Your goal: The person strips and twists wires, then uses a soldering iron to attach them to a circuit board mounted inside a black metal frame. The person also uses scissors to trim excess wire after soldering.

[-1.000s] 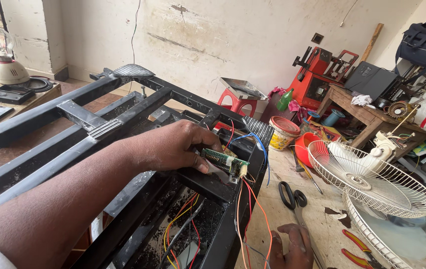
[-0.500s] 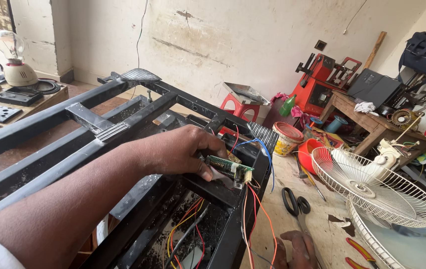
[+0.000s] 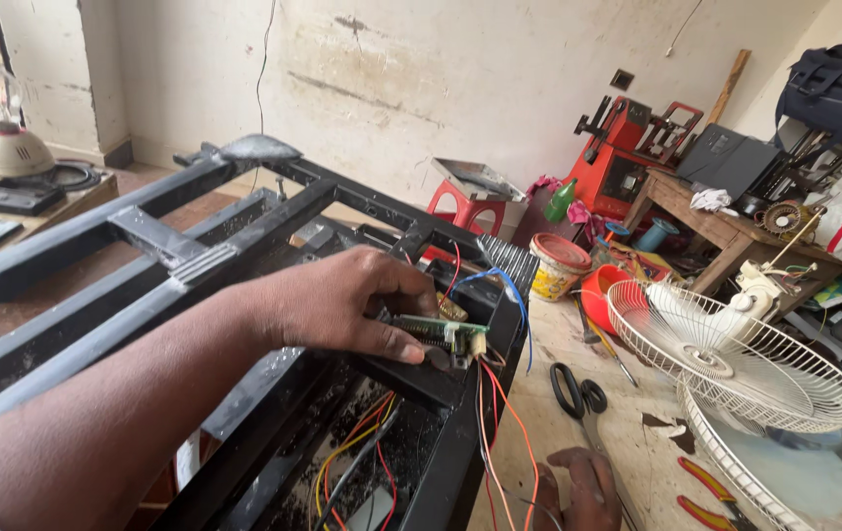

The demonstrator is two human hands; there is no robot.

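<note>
Since the earlier frame, little is changed: the small green circuit board (image 3: 438, 334) is kept pinched at the corner of the black metal frame (image 3: 244, 211), so the work appears to be held in place rather than advanced. The left hand (image 3: 342, 300) is closed around the board, thumb beneath and fingers curled above. Coloured wires (image 3: 500, 413) are trailed below it. The right hand (image 3: 578, 487) is rested on the floor near the scissors (image 3: 578, 393); whether anything is held there cannot be told.

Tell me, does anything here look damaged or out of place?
Yes. The fan guard lies on the floor, not upright. Loose wires hang out under the green circuit board that the left hand grips on the black frame.
</note>
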